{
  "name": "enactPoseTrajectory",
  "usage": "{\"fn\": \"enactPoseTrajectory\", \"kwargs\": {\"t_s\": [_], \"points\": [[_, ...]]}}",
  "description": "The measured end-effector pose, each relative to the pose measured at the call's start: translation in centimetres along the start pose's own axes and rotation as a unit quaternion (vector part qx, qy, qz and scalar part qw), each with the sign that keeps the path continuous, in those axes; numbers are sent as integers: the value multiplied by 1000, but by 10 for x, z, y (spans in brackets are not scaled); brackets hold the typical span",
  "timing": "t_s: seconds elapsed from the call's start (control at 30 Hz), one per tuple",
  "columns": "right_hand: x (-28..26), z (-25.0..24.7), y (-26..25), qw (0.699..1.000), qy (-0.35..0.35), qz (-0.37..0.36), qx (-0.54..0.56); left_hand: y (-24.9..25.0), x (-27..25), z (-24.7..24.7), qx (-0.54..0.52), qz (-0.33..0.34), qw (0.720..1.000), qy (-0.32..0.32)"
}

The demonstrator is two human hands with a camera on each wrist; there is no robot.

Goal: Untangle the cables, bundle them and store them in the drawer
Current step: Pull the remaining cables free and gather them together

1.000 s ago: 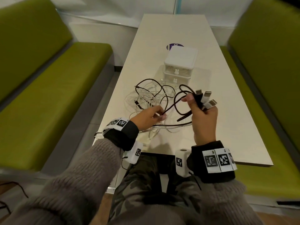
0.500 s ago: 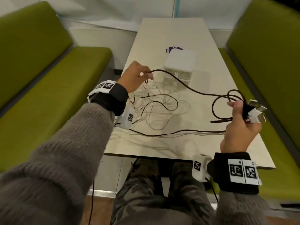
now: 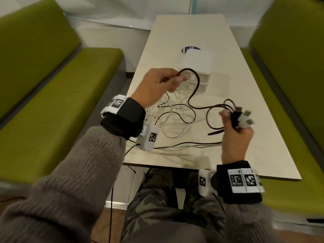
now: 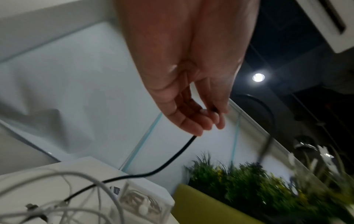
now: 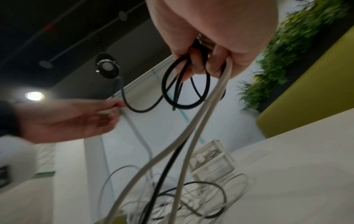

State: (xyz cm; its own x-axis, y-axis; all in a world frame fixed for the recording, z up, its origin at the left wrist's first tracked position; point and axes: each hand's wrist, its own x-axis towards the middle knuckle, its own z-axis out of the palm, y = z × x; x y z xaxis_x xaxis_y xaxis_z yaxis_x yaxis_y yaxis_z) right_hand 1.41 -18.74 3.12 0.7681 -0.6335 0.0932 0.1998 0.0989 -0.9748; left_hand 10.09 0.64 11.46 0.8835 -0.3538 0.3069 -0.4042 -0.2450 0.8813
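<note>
A long pale table (image 3: pixel 219 35) runs away from the person between two green benches (image 3: pixel 52 88). On it, near the middle, stands a small white drawer unit (image 3: pixel 199 63), its drawer fronts facing the person; a round purple sticker (image 3: pixel 190 49) lies just behind it, its writing too small to read. Between the unit and the near edge lies a tangle of white cables (image 3: pixel 175 118). A black cable (image 3: pixel 196 83) is raised above them, running roughly left to right. The left hand (image 3: pixel 157 86) pinches its looped high end between thumb and fingers in front of the drawer unit. From there it sags and crosses to the right hand (image 3: pixel 235 135), which grips small black loops together with several plugs (image 3: pixel 245 117) that point right, away from the palm. White strands and a black strand hang from that fist towards the table.
</note>
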Motion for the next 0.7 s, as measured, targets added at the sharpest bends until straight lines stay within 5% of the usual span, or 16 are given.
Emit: {"fn": "enactPoseTrajectory", "kwargs": {"t_s": [0.17,0.37,0.43,0.53,0.7], "points": [[-16,37,1,993,-105,-21,-53,13,-8,44,61,10,997,-48],[-14,48,-8,985,-165,-41,6,22,-7,42,73,18,991,-107],[-10,47,-1,989,-143,-39,-17,20,-6,36,90,29,993,-67],[-6,32,17,996,-43,48,-62,15,1,23,78,55,993,76],[0,12,14,976,97,175,91,-9,3,0,149,29,968,199]]}}
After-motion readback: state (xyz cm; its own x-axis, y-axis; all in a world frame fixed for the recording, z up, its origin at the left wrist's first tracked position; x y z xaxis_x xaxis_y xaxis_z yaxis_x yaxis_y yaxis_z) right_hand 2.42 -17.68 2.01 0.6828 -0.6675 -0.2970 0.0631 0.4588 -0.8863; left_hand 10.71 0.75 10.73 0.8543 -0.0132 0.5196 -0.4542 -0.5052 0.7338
